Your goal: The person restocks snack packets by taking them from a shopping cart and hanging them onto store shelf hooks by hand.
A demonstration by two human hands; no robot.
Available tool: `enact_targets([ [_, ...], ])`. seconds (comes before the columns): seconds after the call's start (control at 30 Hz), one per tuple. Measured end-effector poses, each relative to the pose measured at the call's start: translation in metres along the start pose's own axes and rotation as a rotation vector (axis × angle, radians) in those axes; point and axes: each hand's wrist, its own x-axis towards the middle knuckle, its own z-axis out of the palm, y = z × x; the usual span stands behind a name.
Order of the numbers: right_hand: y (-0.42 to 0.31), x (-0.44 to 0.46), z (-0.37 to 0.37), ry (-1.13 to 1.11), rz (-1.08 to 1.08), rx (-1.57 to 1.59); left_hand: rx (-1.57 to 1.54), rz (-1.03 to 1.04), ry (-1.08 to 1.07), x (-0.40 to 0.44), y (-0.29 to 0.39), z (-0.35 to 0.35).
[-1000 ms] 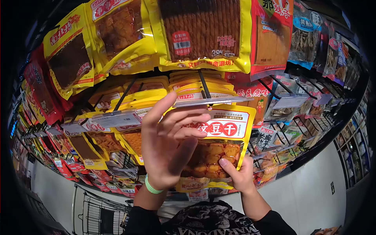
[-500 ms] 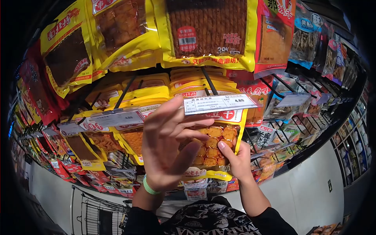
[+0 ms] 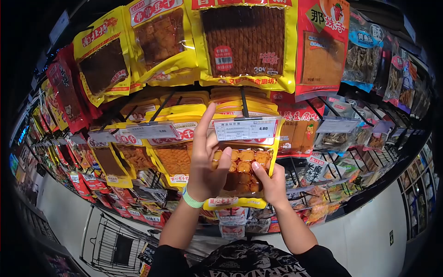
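A yellow-edged packet of dried tofu, with browned pieces behind its clear window, hangs in front of me. My right hand grips its right edge, the thumb lying on the front. At the left side of the packet is my left hand, slightly blurred. Its index finger points up beside the price tag, the other fingers are partly bent and the thumb stands in front of the window. I see nothing held in it. The tag covers the upper part of the packet.
More yellow packets hang to the left, with a row of larger snack bags above. Black hooks and price tags stick out from the rack. A wire shopping cart stands at the lower left.
My left hand has turned and drawn in its fingers, with the index now raised. The price tag has swung from tilted to facing me. My right hand keeps its hold on the packet.
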Motion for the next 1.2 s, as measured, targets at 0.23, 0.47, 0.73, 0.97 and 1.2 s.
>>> enact_targets([
  [0.23, -0.003, 0.000, -0.007, 0.059, 0.021, -0.029, 0.093, 0.147, 0.074, 0.003, -0.003, 0.027],
  [0.47, 0.029, 0.041, -0.011, 0.154, -0.037, -0.298, 0.032, 0.015, 0.169, -0.009, 0.004, 0.041],
  [0.73, 0.030, 0.010, -0.026, 0.167, -0.111, -0.373, 0.195, 0.037, 0.208, -0.065, 0.005, 0.035],
  [0.97, 0.036, -0.070, -0.050, 0.194, -0.085, -0.177, 0.339, -0.482, 0.319, -0.232, -0.061, -0.020],
  [1.2, 0.172, -0.237, -0.067, -0.234, 0.383, -0.225, 0.559, -1.044, 0.646, -0.612, -0.119, -0.086],
])
